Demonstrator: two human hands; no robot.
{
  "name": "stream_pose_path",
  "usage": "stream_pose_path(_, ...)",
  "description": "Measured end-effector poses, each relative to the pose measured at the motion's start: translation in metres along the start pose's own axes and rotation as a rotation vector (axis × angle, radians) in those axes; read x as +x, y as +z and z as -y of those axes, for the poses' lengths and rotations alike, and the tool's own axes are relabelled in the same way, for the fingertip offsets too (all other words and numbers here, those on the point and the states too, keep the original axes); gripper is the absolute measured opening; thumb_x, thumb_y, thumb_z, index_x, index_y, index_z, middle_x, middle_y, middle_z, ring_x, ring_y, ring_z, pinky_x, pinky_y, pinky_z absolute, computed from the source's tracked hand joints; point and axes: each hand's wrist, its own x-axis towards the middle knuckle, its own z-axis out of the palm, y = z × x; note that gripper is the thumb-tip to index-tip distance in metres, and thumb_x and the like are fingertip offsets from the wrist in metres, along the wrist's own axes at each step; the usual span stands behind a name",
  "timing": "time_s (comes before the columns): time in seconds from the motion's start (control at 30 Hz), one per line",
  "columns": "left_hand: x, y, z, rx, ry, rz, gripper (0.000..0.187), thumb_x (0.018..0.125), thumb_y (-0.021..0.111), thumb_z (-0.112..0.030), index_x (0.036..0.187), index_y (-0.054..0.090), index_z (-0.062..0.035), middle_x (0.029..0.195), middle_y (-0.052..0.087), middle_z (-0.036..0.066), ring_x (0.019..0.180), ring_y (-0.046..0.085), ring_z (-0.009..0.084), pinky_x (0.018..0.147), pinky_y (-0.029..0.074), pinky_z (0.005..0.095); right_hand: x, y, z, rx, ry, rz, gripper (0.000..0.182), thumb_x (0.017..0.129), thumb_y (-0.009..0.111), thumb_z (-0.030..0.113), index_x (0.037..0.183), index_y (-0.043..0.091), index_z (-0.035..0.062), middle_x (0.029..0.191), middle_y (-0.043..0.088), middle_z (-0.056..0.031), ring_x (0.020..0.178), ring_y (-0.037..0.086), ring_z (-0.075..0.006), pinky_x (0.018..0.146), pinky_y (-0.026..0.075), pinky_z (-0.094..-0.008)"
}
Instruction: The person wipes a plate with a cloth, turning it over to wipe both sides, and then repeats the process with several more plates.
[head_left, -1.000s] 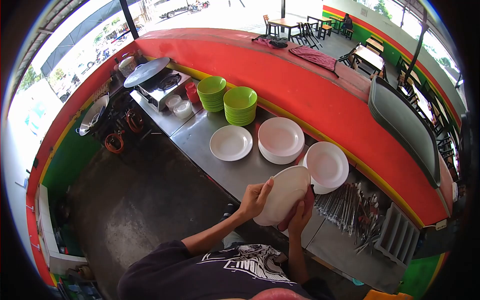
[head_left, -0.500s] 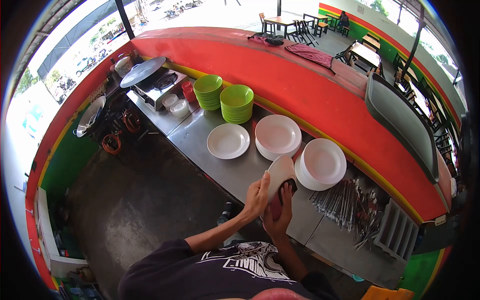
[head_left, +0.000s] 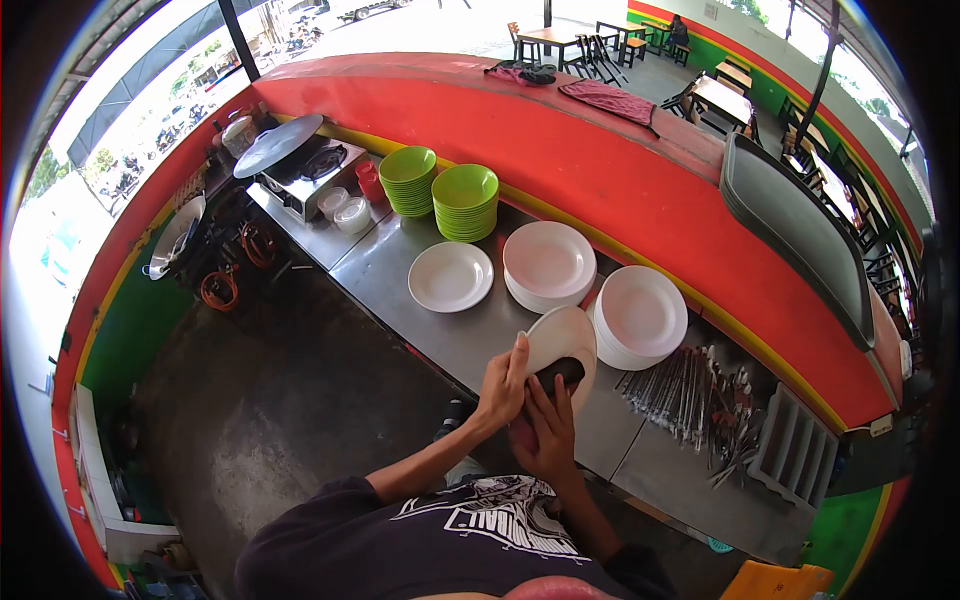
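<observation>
A white plate (head_left: 574,338) is held tilted above the front edge of the metal counter. My left hand (head_left: 503,384) grips its left rim, thumb on top. My right hand (head_left: 550,428) presses a dark cloth (head_left: 562,373) against the plate's face, its fingers over the cloth. Behind the held plate stand two stacks of white plates, one in the middle (head_left: 549,262) and one to the right (head_left: 641,315). A single white plate (head_left: 450,277) lies to the left on the counter.
Two stacks of green bowls (head_left: 408,178) stand farther back left, near a stove (head_left: 318,170). Many utensils (head_left: 690,402) lie to the right beside a grey divided tray (head_left: 793,447). A red wall (head_left: 420,110) borders the metal counter (head_left: 430,335).
The held plate has turned so more of its face shows. My right hand and the cloth have shifted left on it. The whole view has moved slightly.
</observation>
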Motion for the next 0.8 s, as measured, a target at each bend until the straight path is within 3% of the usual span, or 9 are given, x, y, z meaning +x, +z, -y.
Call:
stream_pose_path(0.1,0.005,-0.003,-0.007,-0.042,0.007,-0.057,0.062,0.108,0.034,-0.048,0.079,0.055,0.0031,0.068,0.048,-0.004,0.068,0.039,0.0065,0.058,0.038,0.0292,-0.021,0.011,-0.021,-0.025,-0.078,-0.085,0.062,0.085,0.065,0.023,0.14,0.05,-0.0013,0.154,0.039,-0.0206,0.147,0.022,-0.0473,0.119,0.016,-0.0581)
stream_pose_path(0.2,0.005,-0.008,-0.003,-0.04,0.013,-0.035,0.057,0.108,0.036,-0.046,0.071,0.043,-0.0021,0.066,0.035,-0.007,0.065,0.032,0.0047,0.053,0.029,0.0281,-0.02,0.013,-0.046,0.177,0.084,-0.365,0.062,0.093,0.058,0.028,0.145,0.043,-0.0002,0.158,0.031,-0.0206,0.149,0.02,-0.0411,0.12,0.016,-0.0525)
stream_pose_path(0.3,-0.002,-0.01,-0.025,-0.034,0.067,0.027,0.056,0.108,0.037,-0.045,0.069,0.035,-0.0044,0.066,0.03,-0.008,0.063,0.028,0.0045,0.051,0.024,0.0289,-0.018,0.014,-0.062,0.656,0.371,-0.633,0.065,0.098,0.05,0.035,0.151,0.034,0.002,0.159,0.028,-0.0202,0.15,0.021,-0.0346,0.121,0.017,-0.0457)
stream_pose_path(0.33,-0.004,-0.011,-0.026,-0.011,0.088,0.057,0.056,0.108,0.038,-0.044,0.069,0.035,-0.0042,0.066,0.03,-0.008,0.062,0.028,0.0047,0.05,0.024,0.0293,-0.018,0.008,-0.07,0.621,0.433,-0.642,0.056,0.101,0.043,0.032,0.143,0.041,-0.0034,0.151,0.041,-0.0202,0.143,0.034,-0.0369,0.117,0.027,-0.0479)
stream_pose_path(0.43,-0.009,-0.021,-0.019,0.106,0.128,0.208,0.058,0.108,0.037,-0.045,0.068,0.035,-0.0036,0.065,0.03,-0.007,0.061,0.028,0.0054,0.05,0.025,0.0295,-0.022,-0.008,-0.074,1.457,0.835,-0.738,0.048,0.101,0.042,0.033,0.137,0.045,0.0016,0.139,0.052,-0.0149,0.13,0.049,-0.0301,0.108,0.039,-0.0438)
stream_pose_path(0.57,-0.018,-0.036,0.012,0.108,0.128,0.313,0.061,0.109,0.032,-0.047,0.068,0.039,-0.0021,0.062,0.03,-0.005,0.062,0.029,0.007,0.051,0.027,0.0309,-0.025,-0.014,-0.088,1.489,0.712,-0.773,0.032,0.101,0.043,0.033,0.121,0.051,0.0089,0.118,0.06,-0.0075,0.112,0.058,-0.0214,0.097,0.047,-0.0374)
stream_pose_path(0.67,-0.027,-0.034,0.029,0.049,0.007,0.181,0.064,0.108,0.022,-0.051,0.077,0.048,-0.0003,0.068,0.038,0.001,0.065,0.031,0.0104,0.054,0.03,0.0325,-0.018,-0.015,-0.088,1.342,0.721,-0.932,0.025,0.1,0.045,0.033,0.111,0.053,0.0116,0.108,0.061,-0.0053,0.104,0.059,-0.0195,0.092,0.048,-0.0357)
stream_pose_path(0.77,-0.019,-0.042,0.053,0.079,-0.182,0.119,0.076,0.103,0.02,-0.064,0.108,0.057,0.0015,0.089,0.058,0.01,0.072,0.051,0.0181,0.064,0.045,0.0312,-0.022,-0.012,-0.1,1.206,0.662,-0.987,0.023,0.097,0.049,0.033,0.108,0.054,0.0131,0.106,0.061,-0.0056,0.101,0.06,-0.0193,0.088,0.048,-0.0364)
stream_pose_path(0.8,-0.018,-0.05,0.048,-0.032,-0.418,0.185,0.076,0.101,0.022,-0.066,0.118,0.052,0.0013,0.1,0.059,0.014,0.08,0.056,0.0234,0.07,0.048,0.033,-0.019,-0.01,-0.096,1.117,0.66,-1.024,0.023,0.097,0.05,0.033,0.107,0.054,0.0133,0.105,0.061,-0.0064,0.099,0.06,-0.0193,0.088,0.048,-0.0362)
